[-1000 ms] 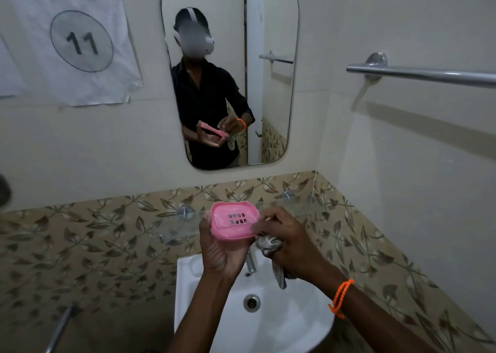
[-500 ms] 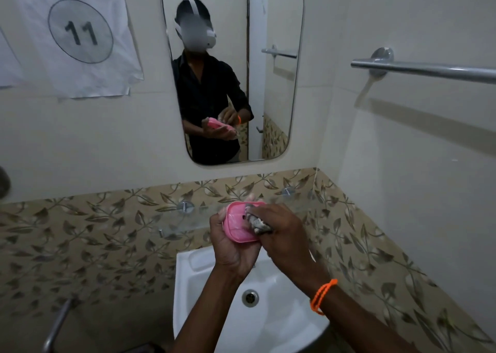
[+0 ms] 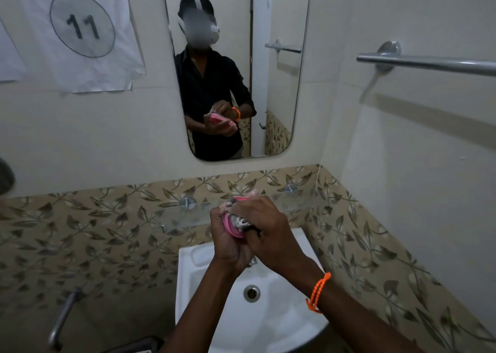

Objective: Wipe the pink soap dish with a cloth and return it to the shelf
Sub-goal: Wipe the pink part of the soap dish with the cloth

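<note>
Hands are working above a white ceramic sink (image 3: 214, 293) — left hand (image 3: 228, 242) gripping a pink plastic soap dish (image 3: 231, 228), right hand (image 3: 271, 232) pinching a crumpled grey cloth (image 3: 240, 221) against it.

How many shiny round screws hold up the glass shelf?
2: one round metal mount on the tiled wall left of the hands, another to their right. A third could hide behind the hands.
</note>
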